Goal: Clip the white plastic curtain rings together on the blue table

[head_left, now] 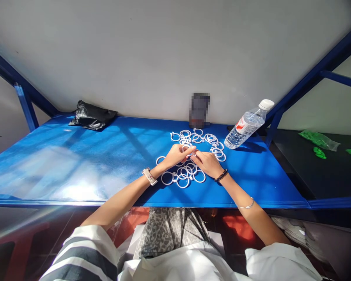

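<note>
Head view: at the centre of the frame your left hand (177, 155) and right hand (208, 163) meet over a cluster of white plastic snap rings (183, 176) on the glossy blue metal bench (76, 164). Both sets of fingers pinch one small white ring (190, 151) between them, just above the pile, with its split hidden by your fingertips. The step looks like opening or linking that ring, so pinch close to the gap on either side and twist gently rather than pull straight apart, since thin plastic may snap. Keep it low over the bench so that a slip drops it into the pile.

More loose white rings (206, 138) lie just above your hands, nearer the wall. A clear plastic water bottle with a white cap (247, 125) leans to the right of them; keep your right elbow away from it. A crumpled black plastic bag (92, 116) sits well apart at the upper left.
</note>
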The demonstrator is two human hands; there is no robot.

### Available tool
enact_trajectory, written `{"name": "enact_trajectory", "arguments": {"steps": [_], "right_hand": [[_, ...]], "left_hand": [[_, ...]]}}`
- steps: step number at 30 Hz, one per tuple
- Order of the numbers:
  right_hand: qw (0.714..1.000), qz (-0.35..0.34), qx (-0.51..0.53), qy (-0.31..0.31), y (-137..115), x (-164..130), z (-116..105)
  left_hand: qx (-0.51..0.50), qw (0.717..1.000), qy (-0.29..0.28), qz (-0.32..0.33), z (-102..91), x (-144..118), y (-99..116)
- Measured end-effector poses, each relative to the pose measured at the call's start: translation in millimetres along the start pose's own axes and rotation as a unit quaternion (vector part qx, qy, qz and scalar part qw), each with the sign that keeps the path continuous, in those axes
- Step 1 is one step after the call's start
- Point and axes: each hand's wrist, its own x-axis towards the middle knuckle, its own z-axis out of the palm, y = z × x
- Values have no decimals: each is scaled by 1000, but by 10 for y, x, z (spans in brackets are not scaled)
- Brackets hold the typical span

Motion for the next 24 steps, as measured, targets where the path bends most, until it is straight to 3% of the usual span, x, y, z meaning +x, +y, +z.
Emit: {"name": "enact_trajectory", "arguments": {"steps": [24], "right_hand": [[1000,4,14,17,39,-18,23]], "left_hand": [[-147,988,-41,15,32,4,7]]}}
